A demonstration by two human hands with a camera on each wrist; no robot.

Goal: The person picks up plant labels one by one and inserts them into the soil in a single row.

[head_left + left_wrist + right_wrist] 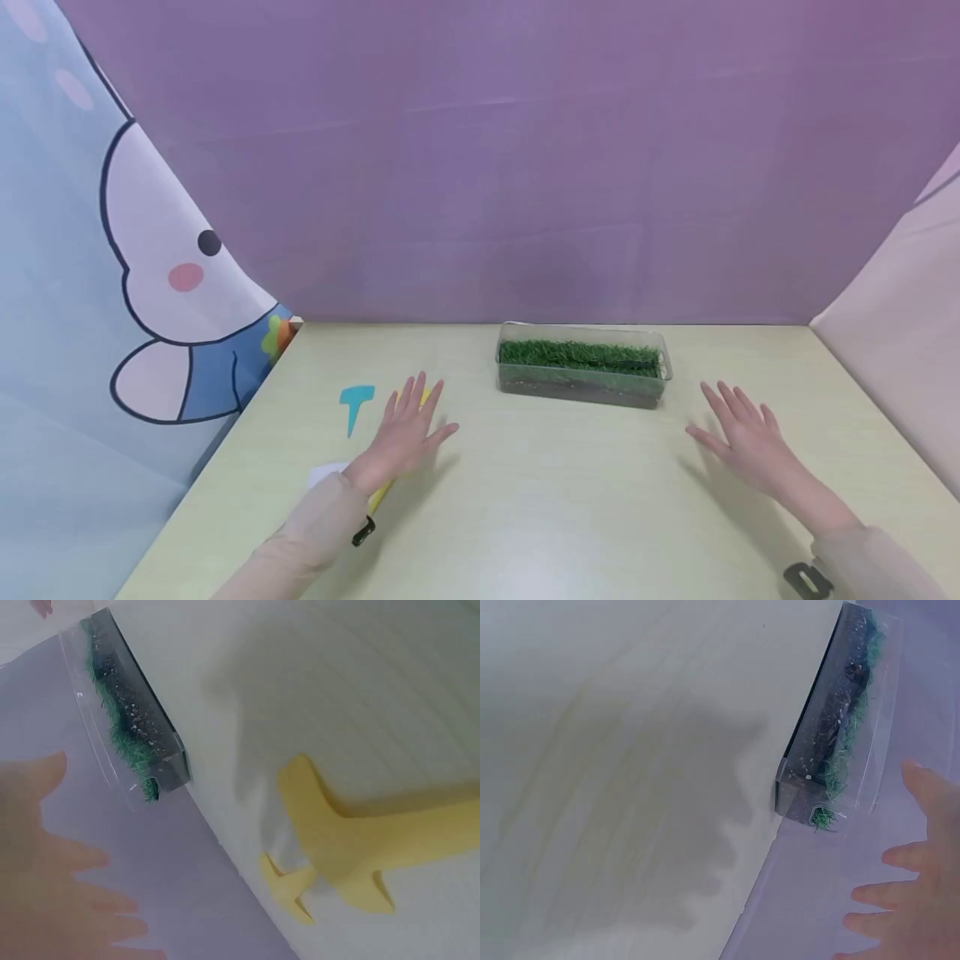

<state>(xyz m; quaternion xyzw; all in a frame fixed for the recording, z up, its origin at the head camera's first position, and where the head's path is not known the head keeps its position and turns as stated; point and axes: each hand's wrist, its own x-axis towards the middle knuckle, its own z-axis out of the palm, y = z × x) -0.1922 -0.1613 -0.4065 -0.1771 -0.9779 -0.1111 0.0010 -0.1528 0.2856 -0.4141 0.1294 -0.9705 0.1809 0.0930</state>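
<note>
A clear plastic box [582,375] holding dark soil topped with green grass stands at the back middle of the pale table [540,517]; it also shows as the box [131,720] and the box [832,742] in the wrist views. My left hand [405,433] hovers flat with straight spread fingers over a yellow T-shaped tag [360,847], holding nothing. A teal T-shaped tag [356,404] lies just left of it. My right hand [742,442] is spread flat above the table right of the box, empty.
A white tag [324,475] peeks out beside my left wrist. A purple backdrop [495,158] closes the back, a cartoon-print curtain [97,275] the left, a pale sheet [900,333] the right. Bare table lies between my hands.
</note>
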